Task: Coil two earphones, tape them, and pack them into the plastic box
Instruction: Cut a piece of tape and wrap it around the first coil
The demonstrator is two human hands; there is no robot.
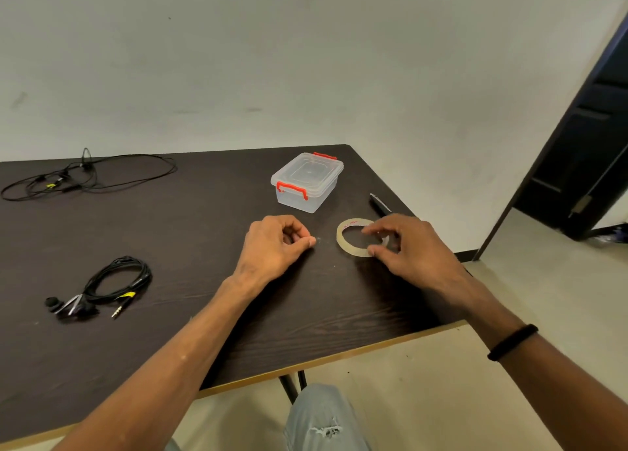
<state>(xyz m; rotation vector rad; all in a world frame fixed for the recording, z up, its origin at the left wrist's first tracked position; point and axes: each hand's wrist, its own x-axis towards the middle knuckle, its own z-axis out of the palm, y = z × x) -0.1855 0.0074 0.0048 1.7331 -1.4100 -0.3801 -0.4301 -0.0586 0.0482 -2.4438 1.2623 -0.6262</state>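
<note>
Fingers (307, 241) on the left hand (275, 243) are curled in, thumb and forefinger pinched together, can't tell if there's a bit of tape between them. Going left to right on the dark worktop (204, 280): loose earphone (85, 177) sprawled at the far left corner, coiled earphone (112, 285) nearer the front edge, then the closed plastic box (307, 182) with red clips behind the hands. Right hand (411, 243) grips the tape roll (353, 238) lying flat, fingers curled over its rim. Pen (380, 204) sits just behind that, near the worktop's edge.
</note>
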